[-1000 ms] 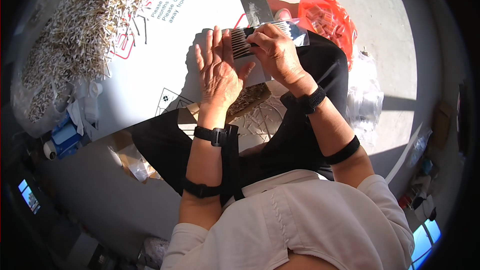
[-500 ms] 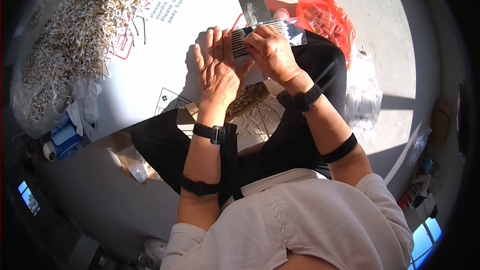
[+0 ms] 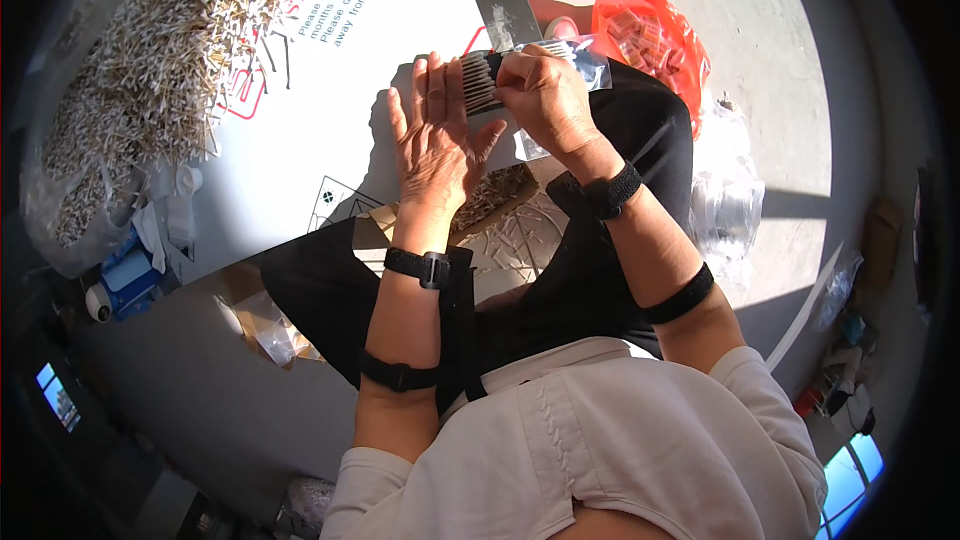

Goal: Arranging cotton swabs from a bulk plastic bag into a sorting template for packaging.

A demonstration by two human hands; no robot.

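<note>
A row of thin, pale-tipped sticks [image 3: 478, 83], which look like cotton swabs, lies side by side across a dark strip at the table's right edge. My left hand [image 3: 432, 145] rests flat with its fingers stretched, its index finger along the row's left end. Above the row's middle, my right hand [image 3: 548, 100] is closed in a pinch; what its fingertips hold is hidden. Past that hand, more stick ends show in a clear plastic bag [image 3: 597, 70]. A heap of loose cotton swabs [image 3: 165, 60] covers the table's left side.
The white printed tabletop [image 3: 290, 165] spans the upper left. Under my hands, between my knees, a cardboard box [image 3: 500, 195] holds loose sticks. An orange-red plastic bag [image 3: 655, 45] of small packs stands on the floor at right, near clear plastic bags [image 3: 725, 190]. A white tape roll [image 3: 188, 180] lies at left.
My right hand has shifted slightly, its fingers curling lower over the row. A bit of clear plastic now shows below it. My left hand stays nearly in place, thumb a little farther from the row.
</note>
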